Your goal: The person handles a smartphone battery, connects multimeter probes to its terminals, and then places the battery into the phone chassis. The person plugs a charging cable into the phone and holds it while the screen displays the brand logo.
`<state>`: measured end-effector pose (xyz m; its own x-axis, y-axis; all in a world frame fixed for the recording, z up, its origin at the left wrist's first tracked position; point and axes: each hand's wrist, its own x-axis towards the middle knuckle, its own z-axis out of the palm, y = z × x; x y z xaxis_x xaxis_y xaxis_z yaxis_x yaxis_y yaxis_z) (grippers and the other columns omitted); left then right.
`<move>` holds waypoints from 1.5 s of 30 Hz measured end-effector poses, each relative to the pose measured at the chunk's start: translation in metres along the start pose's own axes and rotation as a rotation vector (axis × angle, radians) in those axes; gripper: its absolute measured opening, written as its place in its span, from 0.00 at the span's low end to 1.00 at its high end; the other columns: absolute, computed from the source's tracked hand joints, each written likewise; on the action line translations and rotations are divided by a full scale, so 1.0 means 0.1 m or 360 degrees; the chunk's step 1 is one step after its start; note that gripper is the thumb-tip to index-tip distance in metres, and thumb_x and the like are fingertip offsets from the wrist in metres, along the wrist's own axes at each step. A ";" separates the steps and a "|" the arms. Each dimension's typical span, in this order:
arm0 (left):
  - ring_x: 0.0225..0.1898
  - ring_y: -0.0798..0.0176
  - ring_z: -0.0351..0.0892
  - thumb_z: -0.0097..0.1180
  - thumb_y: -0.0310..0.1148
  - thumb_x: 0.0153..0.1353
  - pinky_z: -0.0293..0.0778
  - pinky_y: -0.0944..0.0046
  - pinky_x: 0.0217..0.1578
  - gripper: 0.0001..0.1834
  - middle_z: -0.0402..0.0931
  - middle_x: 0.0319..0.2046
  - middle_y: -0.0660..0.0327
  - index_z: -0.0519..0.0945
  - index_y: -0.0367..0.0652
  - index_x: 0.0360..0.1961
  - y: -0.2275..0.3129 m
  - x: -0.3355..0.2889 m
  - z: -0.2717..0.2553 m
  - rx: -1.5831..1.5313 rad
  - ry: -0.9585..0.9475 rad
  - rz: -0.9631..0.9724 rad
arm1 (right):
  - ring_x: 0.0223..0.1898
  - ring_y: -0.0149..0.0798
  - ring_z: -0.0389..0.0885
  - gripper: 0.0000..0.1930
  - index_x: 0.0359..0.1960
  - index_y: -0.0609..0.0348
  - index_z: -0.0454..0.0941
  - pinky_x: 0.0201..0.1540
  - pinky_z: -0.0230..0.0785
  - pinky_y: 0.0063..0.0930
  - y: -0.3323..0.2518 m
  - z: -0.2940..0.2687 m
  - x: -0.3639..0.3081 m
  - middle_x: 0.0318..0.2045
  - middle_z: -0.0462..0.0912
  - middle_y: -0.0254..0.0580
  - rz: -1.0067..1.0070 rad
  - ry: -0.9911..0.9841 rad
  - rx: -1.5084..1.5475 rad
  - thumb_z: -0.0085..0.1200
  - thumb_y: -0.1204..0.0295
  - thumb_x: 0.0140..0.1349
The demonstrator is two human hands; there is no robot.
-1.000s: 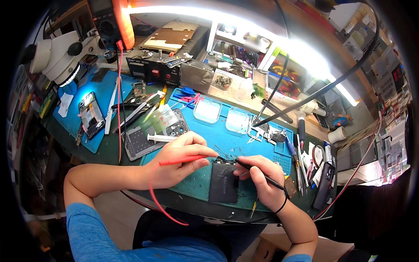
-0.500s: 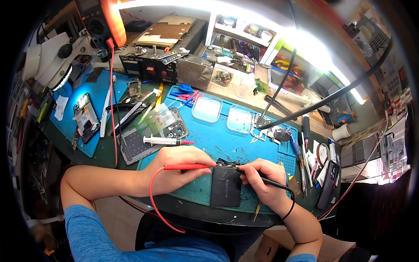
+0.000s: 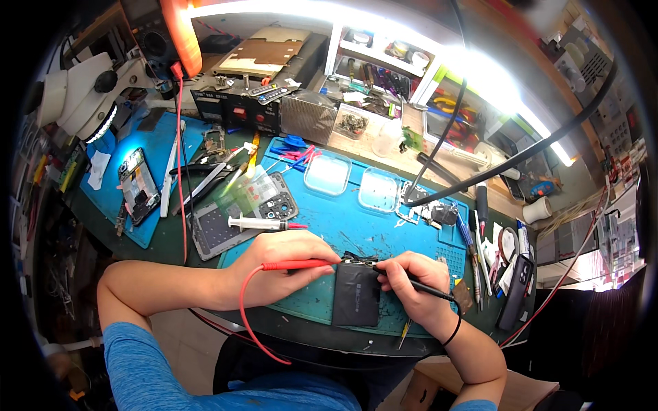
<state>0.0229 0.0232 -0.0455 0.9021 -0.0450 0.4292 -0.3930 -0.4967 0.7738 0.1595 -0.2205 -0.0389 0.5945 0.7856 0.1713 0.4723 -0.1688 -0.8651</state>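
A flat black phone battery [image 3: 356,298] lies on the blue work mat [image 3: 411,241] close to the bench's front edge. My left hand [image 3: 284,266] is closed round a red multimeter probe [image 3: 298,264], its tip at the left end of the small connector board [image 3: 358,260] along the battery's far edge. My right hand [image 3: 418,281] pinches a black multimeter probe [image 3: 430,288], which points at the right part of that same board. Whether either tip touches metal is too small to tell.
Beyond my left hand, a syringe [image 3: 257,223] rests on a phone frame [image 3: 216,222]. Clear plastic trays [image 3: 327,172] stand farther back. Pens and tweezers [image 3: 478,257] lie at the right. An orange multimeter [image 3: 179,38] stands at the back left. A black cable [image 3: 521,152] arches over the mat.
The whole view has shifted very slightly. Both hands keep their probes at the battery's far edge, with no clear movement.
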 end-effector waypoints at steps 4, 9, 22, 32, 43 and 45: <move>0.41 0.53 0.87 0.67 0.24 0.63 0.82 0.59 0.44 0.09 0.86 0.40 0.53 0.85 0.37 0.44 -0.01 -0.04 0.02 -0.0047 0.0025 -0.0031 | 0.27 0.30 0.88 0.08 0.36 0.67 0.87 0.32 0.78 0.22 -0.04 0.00 0.02 0.28 0.88 0.42 -0.0031 -0.0020 -0.0082 0.56 0.78 0.71; 0.42 0.53 0.86 0.66 0.25 0.64 0.81 0.58 0.44 0.08 0.85 0.40 0.55 0.85 0.37 0.44 -0.03 -0.06 0.03 -0.0011 0.0032 0.0019 | 0.26 0.30 0.88 0.09 0.34 0.68 0.87 0.31 0.78 0.22 -0.11 0.02 0.01 0.26 0.88 0.43 0.0047 0.0030 -0.0043 0.55 0.78 0.70; 0.45 0.54 0.86 0.66 0.27 0.66 0.82 0.59 0.46 0.09 0.86 0.43 0.57 0.85 0.38 0.46 -0.09 -0.10 0.07 -0.0052 0.0010 0.0022 | 0.24 0.32 0.88 0.08 0.33 0.69 0.86 0.29 0.78 0.23 -0.07 0.03 -0.02 0.26 0.88 0.45 0.0143 0.0066 0.0054 0.58 0.77 0.69; 0.44 0.53 0.86 0.66 0.26 0.65 0.82 0.59 0.45 0.09 0.86 0.42 0.56 0.85 0.38 0.45 -0.08 -0.05 0.06 -0.0021 0.0007 0.0066 | 0.24 0.33 0.88 0.08 0.34 0.66 0.87 0.29 0.78 0.25 -0.10 0.00 -0.03 0.25 0.88 0.44 0.0067 0.0074 -0.0054 0.58 0.76 0.69; 0.44 0.56 0.89 0.68 0.25 0.62 0.83 0.61 0.45 0.10 0.88 0.42 0.56 0.87 0.38 0.45 -0.01 -0.02 0.03 0.0087 -0.0049 -0.0012 | 0.28 0.34 0.88 0.08 0.36 0.65 0.88 0.33 0.78 0.26 -0.05 -0.02 -0.02 0.27 0.88 0.43 0.0071 -0.0011 -0.0066 0.58 0.74 0.70; 0.44 0.56 0.89 0.68 0.25 0.62 0.83 0.61 0.45 0.10 0.88 0.42 0.55 0.87 0.38 0.45 0.00 -0.01 0.02 0.0083 -0.0063 -0.0023 | 0.28 0.35 0.88 0.08 0.36 0.64 0.88 0.33 0.78 0.26 -0.06 -0.03 -0.02 0.27 0.88 0.43 0.0071 -0.0010 -0.0073 0.58 0.74 0.70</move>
<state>0.0225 0.0218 -0.0465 0.9144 -0.0714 0.3984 -0.3708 -0.5422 0.7540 0.1575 -0.2227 -0.0322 0.6117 0.7803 0.1301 0.4747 -0.2305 -0.8494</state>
